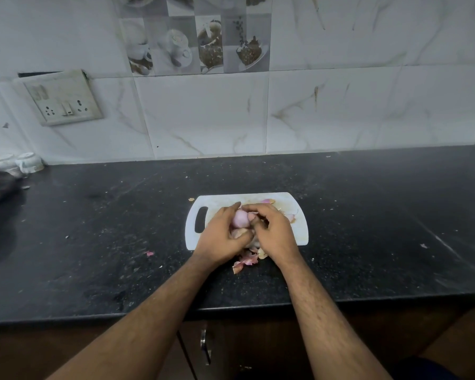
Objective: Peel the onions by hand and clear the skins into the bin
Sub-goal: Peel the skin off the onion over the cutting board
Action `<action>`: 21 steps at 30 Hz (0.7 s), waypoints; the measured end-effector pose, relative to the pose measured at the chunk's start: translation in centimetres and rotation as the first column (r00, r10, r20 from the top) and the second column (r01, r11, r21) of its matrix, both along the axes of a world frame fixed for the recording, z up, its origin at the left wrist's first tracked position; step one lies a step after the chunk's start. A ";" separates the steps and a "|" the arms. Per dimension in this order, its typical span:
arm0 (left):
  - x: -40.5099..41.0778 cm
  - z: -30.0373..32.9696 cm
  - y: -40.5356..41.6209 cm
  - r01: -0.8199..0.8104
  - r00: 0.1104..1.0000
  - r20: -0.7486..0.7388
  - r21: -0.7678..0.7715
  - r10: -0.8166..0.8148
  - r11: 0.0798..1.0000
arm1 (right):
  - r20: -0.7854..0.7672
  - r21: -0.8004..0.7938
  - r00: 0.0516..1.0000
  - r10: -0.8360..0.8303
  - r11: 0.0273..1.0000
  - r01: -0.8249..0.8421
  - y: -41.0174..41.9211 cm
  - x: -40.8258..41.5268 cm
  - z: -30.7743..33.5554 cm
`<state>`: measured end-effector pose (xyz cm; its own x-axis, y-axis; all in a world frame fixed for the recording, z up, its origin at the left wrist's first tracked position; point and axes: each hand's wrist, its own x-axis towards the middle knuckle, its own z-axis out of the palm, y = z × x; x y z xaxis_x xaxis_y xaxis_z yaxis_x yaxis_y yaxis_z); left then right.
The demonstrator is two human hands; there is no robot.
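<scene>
Now peeling step: left hand (222, 239) grips onion (240, 217) over board (299, 229), right hand (272, 229) fingers pinch its skin. Next: pull skin off, w/ loose skins (244, 261) to bin, not in view.

No readable text, labels, brands or numbers anywhere; decorative wall tiles (195, 37) carry pictures only.

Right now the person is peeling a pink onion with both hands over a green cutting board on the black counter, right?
Almost. The cutting board is white, not green, as the head view shows. The rest holds: the left hand and the right hand both hold the pink onion over that board on the black counter.
</scene>
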<state>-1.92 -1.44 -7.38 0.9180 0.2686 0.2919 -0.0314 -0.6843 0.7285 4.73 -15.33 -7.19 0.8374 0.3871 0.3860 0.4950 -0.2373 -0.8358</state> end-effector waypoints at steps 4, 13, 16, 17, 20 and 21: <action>-0.1 0.5 -0.2 0.019 0.999 -0.037 -0.040 -0.020 0.999 | -0.024 0.009 0.999 -0.033 0.999 0.033 -0.2 0.1 -0.2; -0.2 0.3 0.5 0.018 0.999 0.040 -0.160 -0.012 0.987 | -0.060 0.053 0.982 -0.178 0.982 0.181 -0.3 0.2 -0.4; -0.2 0.2 0.4 0.027 0.999 0.041 -0.132 -0.021 0.991 | -0.029 0.031 0.988 -0.149 0.988 0.150 -0.2 0.2 -0.5; -0.1 0.1 0.5 0.026 0.999 0.039 -0.131 -0.021 0.991 | -0.011 0.010 0.991 -0.136 0.991 0.136 -0.2 0.2 -0.5; -0.1 -0.3 0.6 0.003 1.000 0.026 -0.146 0.001 0.989 | -0.013 0.020 0.994 -0.107 0.994 0.107 -0.2 0.3 -0.6; 0.0 -0.5 0.7 0.002 1.000 0.029 -0.146 0.002 0.989 | -0.010 0.021 0.995 -0.100 0.995 0.100 -0.2 0.3 -0.6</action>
<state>-1.88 -0.75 -7.84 0.9097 0.3105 0.2758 -0.0534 -0.5711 0.8192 5.04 -15.57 -7.74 0.8749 0.2931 0.3855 0.4621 -0.2671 -0.8456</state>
